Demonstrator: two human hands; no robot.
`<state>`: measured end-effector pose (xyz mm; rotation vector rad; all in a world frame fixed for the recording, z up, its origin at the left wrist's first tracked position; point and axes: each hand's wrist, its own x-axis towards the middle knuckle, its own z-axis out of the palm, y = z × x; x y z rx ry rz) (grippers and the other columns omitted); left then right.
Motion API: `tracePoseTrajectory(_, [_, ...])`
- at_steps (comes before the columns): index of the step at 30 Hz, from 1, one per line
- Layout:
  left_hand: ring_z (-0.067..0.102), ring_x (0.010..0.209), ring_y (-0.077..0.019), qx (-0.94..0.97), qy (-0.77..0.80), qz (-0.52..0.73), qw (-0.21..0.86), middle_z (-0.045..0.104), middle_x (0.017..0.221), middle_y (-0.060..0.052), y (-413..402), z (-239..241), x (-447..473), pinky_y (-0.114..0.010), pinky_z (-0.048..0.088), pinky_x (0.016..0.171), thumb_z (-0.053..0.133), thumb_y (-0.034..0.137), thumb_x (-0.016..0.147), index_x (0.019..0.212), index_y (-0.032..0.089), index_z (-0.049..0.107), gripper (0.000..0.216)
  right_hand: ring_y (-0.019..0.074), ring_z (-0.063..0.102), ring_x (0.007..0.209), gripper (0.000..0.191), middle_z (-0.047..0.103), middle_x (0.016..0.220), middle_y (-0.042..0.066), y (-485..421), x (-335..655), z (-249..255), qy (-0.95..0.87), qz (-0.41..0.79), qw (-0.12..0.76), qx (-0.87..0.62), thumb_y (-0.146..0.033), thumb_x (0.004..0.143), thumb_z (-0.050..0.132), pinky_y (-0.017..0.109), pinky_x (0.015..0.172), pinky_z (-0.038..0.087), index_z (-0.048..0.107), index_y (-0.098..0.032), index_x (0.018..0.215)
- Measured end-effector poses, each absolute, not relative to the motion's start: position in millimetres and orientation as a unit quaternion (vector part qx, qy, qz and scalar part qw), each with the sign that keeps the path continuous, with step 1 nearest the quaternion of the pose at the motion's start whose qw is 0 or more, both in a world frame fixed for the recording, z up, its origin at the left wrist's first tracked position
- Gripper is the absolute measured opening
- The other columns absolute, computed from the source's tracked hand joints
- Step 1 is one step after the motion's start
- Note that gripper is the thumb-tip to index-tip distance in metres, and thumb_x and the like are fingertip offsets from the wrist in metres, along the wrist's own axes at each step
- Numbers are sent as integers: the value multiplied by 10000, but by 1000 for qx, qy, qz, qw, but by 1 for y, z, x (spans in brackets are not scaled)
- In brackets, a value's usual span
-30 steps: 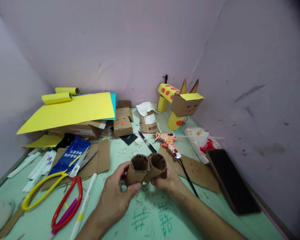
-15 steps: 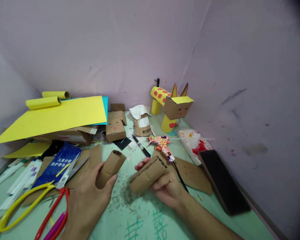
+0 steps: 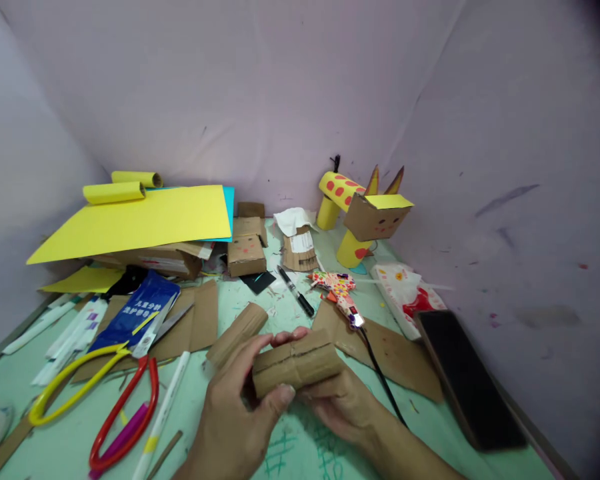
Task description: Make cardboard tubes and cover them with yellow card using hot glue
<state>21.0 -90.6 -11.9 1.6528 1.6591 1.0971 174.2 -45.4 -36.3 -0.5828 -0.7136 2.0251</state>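
Note:
Low over the table's front, a brown cardboard tube point(image 3: 297, 363) lies sideways between my two hands, a seam running along its upper side. My left hand point(image 3: 245, 400) grips its left end, with the thumb across the near face. From behind and below, my right hand point(image 3: 337, 397) holds the right part, its fingertips showing past the far edge. A second cardboard tube point(image 3: 240, 333) rests on the table just beyond my left hand, which hides its near side. Beyond the held tube lie a black marker point(image 3: 296, 291) and a patterned glue gun point(image 3: 337, 293).
Left are scissors point(image 3: 153, 400) with red and yellow handles, a blue packet point(image 3: 140, 313) and a white marker point(image 3: 163, 413). Yellow card point(image 3: 155, 220) covers boxes behind. A cardboard animal point(image 3: 380, 217) stands at the back; a phone point(image 3: 470, 380) lies right, near the glue gun's cord point(image 3: 380, 373).
My left hand has let go of its tube, which now lies on the table, and has moved right onto the tube in my right hand. The view has shifted slightly left.

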Motion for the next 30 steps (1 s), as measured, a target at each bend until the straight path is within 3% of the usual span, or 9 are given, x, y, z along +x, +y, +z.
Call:
tracePoseTrajectory(4, [666,827,-252,568,634,423,309,699,919,-69,-83,-11,18,-341,541,677,611,324,715,828,203,646,170,267,585,992,565,645,1110,60,-39,184,-31,-400,727,431,-355,-45,536,648,396,869,440,656,-254,1061])
tracePoseTrajectory(8, [643,835,-225,613,614,423,263,667,909,-67,-82,-13,12,-318,519,672,557,277,772,796,200,646,120,260,522,1133,666,638,1141,43,-33,203,-27,-416,691,461,-370,-11,509,497,388,900,431,641,-286,1098])
tracePoseTrajectory(13, [632,833,-214,612,607,405,305,655,862,-61,-81,-19,18,-292,510,659,556,243,762,776,198,654,109,308,442,1232,633,523,1325,70,-49,219,-25,-621,567,373,-391,-128,650,669,488,985,372,550,-311,1244])
tracePoseTrajectory(16, [621,799,-196,574,612,402,366,627,968,-71,-82,-25,27,-301,514,660,558,260,738,879,194,620,168,317,528,1113,503,617,1178,103,-56,215,-31,-723,449,339,-400,-247,662,765,493,970,379,633,-280,1147])
tracePoseTrajectory(19, [599,777,-209,546,689,358,315,609,1001,-79,-87,-27,31,-352,498,685,603,325,695,986,197,555,322,300,590,981,361,676,1014,105,-56,208,-38,-732,398,361,-419,-327,704,744,469,875,448,676,-254,1051])
tracePoseTrajectory(23, [573,572,-207,518,758,236,317,630,699,-19,-92,-23,28,-345,450,563,603,480,671,819,218,568,303,287,609,962,337,683,1021,100,-55,207,-41,-739,379,377,-410,-333,708,746,445,848,472,686,-255,1030])
tracePoseTrajectory(30, [577,550,-151,417,664,365,501,620,580,1,-87,-26,33,-241,444,528,610,435,667,633,193,589,245,283,650,916,399,711,1042,91,-55,208,-42,-743,365,402,-391,-271,688,773,437,794,509,688,-297,1077])
